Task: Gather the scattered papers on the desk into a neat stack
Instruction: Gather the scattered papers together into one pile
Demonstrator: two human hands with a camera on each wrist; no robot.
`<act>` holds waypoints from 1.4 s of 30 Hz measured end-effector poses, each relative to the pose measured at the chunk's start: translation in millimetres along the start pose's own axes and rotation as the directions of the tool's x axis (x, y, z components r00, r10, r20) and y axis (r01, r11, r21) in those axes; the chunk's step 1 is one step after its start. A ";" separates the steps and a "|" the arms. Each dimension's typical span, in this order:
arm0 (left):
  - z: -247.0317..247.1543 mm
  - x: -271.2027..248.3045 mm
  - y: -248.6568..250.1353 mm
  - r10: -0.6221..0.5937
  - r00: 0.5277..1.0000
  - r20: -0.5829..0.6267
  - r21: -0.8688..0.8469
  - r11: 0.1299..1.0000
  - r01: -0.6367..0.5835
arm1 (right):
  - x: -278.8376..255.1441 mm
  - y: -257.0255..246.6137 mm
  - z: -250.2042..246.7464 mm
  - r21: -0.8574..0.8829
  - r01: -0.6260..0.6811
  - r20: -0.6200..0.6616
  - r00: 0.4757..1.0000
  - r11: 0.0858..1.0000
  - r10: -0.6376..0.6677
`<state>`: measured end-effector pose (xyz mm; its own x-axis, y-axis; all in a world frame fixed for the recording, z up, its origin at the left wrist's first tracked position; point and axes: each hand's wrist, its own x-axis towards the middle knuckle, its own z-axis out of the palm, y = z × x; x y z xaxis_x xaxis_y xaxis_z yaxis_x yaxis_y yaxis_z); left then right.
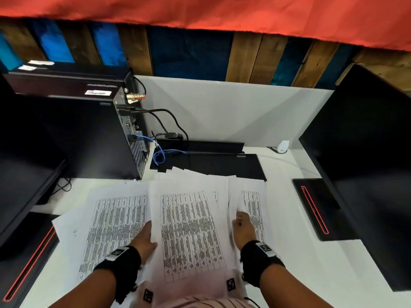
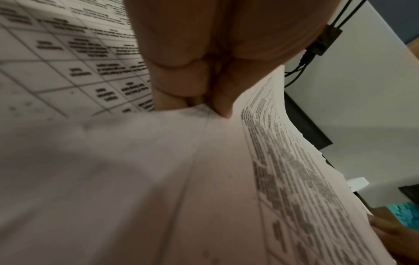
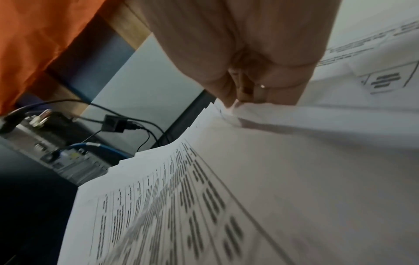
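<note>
A thick stack of printed table sheets [image 1: 191,227] bows upward in the middle of the white desk [image 1: 289,252]. My left hand [image 1: 145,237] holds its left edge, fingers tucked beneath the paper [image 2: 204,102]. At the opposite edge my right hand [image 1: 243,227] grips the stack, its fingertips [image 3: 240,100] buried in the sheets [image 3: 249,179]. One loose sheet [image 1: 111,230] lies flat to the left under my left wrist. Another loose sheet [image 1: 252,203] lies to the right beneath my right hand. More page corners fan out behind the stack.
A black computer tower [image 1: 100,134] with cables and a blue network lead [image 1: 160,155] stands at the left. A black keyboard [image 1: 209,163] lies behind the papers. Dark monitors flank the desk at left [image 1: 22,174] and right [image 1: 367,163], each on a red-trimmed base [image 1: 315,207].
</note>
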<state>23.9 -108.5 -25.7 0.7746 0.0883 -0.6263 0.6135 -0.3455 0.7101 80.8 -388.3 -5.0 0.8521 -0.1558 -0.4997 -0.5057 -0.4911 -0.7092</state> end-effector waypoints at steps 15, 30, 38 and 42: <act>24.8 -4.2 18.7 0.123 0.991 -0.053 -0.176 0.976 -0.131 | 23.0 0.5 5.0 0.236 -0.086 0.070 0.995 0.968 0.071; 23.4 -9.4 51.0 0.053 0.997 0.049 -0.254 0.966 -0.039 | 38.3 -5.2 -32.3 0.414 0.037 0.144 0.984 0.910 -0.105; -73.0 -28.3 -13.5 -0.138 0.782 -0.608 0.188 0.932 0.311 | 42.2 23.1 -24.6 -0.020 0.084 0.012 0.996 0.996 -0.084; -93.5 -61.4 -53.5 -0.326 0.659 -0.677 0.176 0.798 0.576 | 43.6 34.0 -23.5 0.017 0.066 0.060 0.996 0.998 -0.067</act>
<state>-42.1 -8.0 4.9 0.4149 0.8038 -0.4264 0.9087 -0.3898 0.1496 103.9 -432.0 -39.2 0.8745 -0.0702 -0.4800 -0.4502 -0.4861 -0.7491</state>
